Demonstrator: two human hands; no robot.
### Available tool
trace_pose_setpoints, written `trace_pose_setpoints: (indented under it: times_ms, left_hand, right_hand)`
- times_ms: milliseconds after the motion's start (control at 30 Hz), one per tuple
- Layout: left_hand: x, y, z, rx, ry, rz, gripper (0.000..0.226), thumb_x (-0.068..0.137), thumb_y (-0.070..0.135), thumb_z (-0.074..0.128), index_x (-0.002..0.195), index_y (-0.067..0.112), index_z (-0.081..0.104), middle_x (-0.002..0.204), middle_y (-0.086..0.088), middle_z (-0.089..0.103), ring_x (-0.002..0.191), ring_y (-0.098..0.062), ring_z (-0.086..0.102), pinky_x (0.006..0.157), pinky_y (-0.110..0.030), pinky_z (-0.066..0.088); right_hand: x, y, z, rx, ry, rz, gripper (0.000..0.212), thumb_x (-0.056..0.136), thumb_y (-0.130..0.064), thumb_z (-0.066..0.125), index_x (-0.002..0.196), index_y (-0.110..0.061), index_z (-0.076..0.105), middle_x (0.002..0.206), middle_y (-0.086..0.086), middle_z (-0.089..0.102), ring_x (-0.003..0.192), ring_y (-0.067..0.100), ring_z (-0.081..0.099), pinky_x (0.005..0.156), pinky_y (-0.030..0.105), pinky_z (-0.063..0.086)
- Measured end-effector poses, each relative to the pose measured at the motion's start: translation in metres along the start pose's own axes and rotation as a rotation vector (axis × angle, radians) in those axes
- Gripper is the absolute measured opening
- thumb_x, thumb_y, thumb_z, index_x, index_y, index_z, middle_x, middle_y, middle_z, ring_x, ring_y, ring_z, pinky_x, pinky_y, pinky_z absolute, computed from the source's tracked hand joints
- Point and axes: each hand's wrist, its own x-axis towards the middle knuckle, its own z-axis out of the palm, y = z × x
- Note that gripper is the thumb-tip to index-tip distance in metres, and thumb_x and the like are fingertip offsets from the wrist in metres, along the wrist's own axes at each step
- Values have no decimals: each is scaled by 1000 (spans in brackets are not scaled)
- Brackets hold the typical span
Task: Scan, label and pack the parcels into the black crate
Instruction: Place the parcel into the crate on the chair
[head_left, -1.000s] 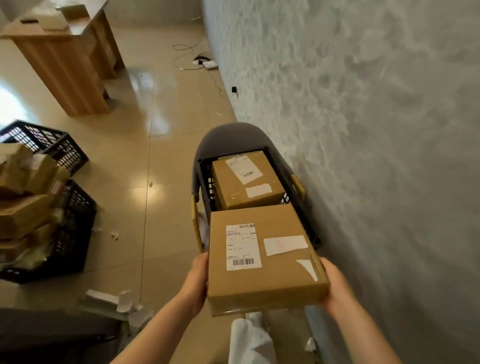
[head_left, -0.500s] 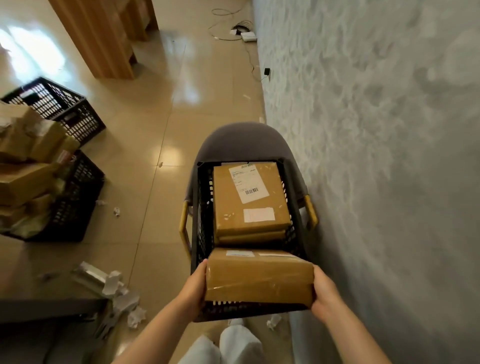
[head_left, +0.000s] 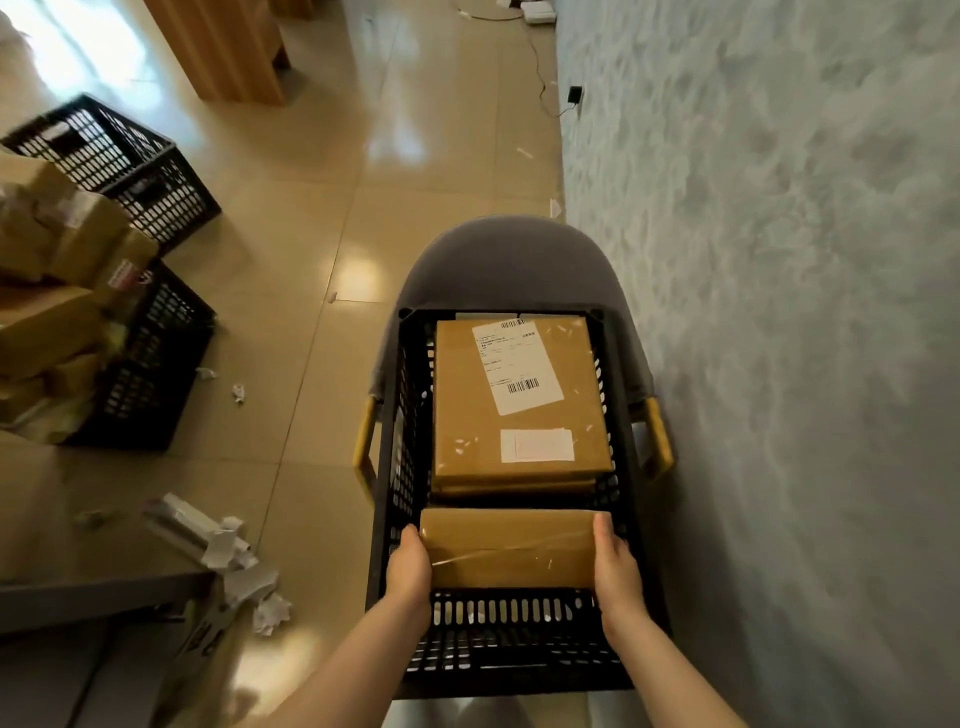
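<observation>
Inside crate: the cardboard parcel is standing on edge at the near end of the black crate.
Left hand: gripping its left end.
Right hand: gripping its right end.
Behind: a labelled parcel is lying flat.

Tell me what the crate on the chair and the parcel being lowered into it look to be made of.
The black slotted crate looks like moulded plastic, matte, judging by its even rows of slots. The brown box-shaped parcel held by both hands looks like cardboard, with glossy clear tape catching light across it.
</observation>
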Motion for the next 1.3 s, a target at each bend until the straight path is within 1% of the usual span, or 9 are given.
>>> trace_pose_setpoints:
  times_ms: [100, 200, 267, 367, 500, 667, 833, 1100, 1300]
  left_hand:
    - [11, 2, 7, -7, -6, 13, 59, 105, 45, 34, 153, 11, 27, 149, -16, 39, 137, -33, 38, 117, -46, 29]
    - [21, 0, 11, 58, -35, 65, 66, 101, 58, 35, 150, 14, 35, 146, -14, 44, 135, -31, 42, 116, -48, 30]
    - [21, -4, 10, 165, -111, 148, 65, 99, 61, 35, 149, 19, 37, 144, -10, 47, 131, -29, 45, 114, -47, 32]
    - [14, -6, 5, 285, -157, 245, 64, 100, 56, 38, 153, 20, 30, 147, -8, 45, 133, -28, 43, 111, -43, 34]
    - [-7, -1, -2, 372, -156, 359, 65, 101, 48, 44, 156, 20, 22, 153, -5, 39, 140, -27, 38, 116, -46, 33]
    - [-35, 7, -14, 730, -154, 671, 58, 99, 33, 53, 151, 21, 31, 150, 0, 40, 139, -21, 38, 115, -43, 35]
    - [-58, 12, -32, 1127, -223, 929, 66, 100, 33, 52, 157, 19, 21, 163, 1, 20, 151, -18, 15, 124, -36, 17]
    - [-90, 28, -54, 1644, -383, 1406, 54, 98, 41, 47, 149, 29, 35, 153, 6, 39, 144, -18, 33, 120, -38, 27]
    - [-152, 14, -65, 1816, -613, 1701, 42, 99, 39, 47, 141, 34, 45, 144, 9, 49, 135, -17, 44, 114, -38, 36]
  right_hand:
    - [15, 7, 2, -57, 4, -10, 77, 86, -71, 38, 145, -22, 38, 133, 3, 51, 129, 30, 45, 112, 53, 32]
    - [26, 6, 4, -14, 30, -2, 74, 90, -65, 41, 144, -16, 39, 140, 9, 50, 129, 31, 47, 111, 50, 35]
    - [31, 6, 5, -30, 38, -10, 78, 86, -70, 40, 144, -18, 40, 140, 9, 50, 129, 31, 47, 111, 52, 35]
    - [32, 8, 5, -57, 38, -3, 85, 83, -75, 39, 146, -20, 38, 142, 8, 48, 131, 32, 45, 112, 55, 33]
    - [12, 4, -1, -86, 36, -33, 72, 91, -65, 40, 148, -21, 34, 144, 8, 46, 132, 32, 44, 110, 51, 37]
    - [-25, -8, -14, -304, 76, -180, 62, 98, -41, 49, 151, -18, 27, 152, 7, 37, 137, 27, 38, 109, 42, 36]
    - [-79, -7, -25, -521, 129, -340, 61, 97, -34, 50, 151, -17, 27, 152, 3, 35, 139, 21, 35, 112, 38, 35]
    - [-181, 45, -27, -600, 408, -345, 58, 98, -33, 47, 149, -11, 32, 156, 4, 28, 144, 21, 26, 118, 35, 27]
    - [-295, 113, -25, -557, 675, -179, 52, 98, -34, 45, 145, -13, 38, 149, 3, 39, 135, 22, 40, 109, 34, 36]
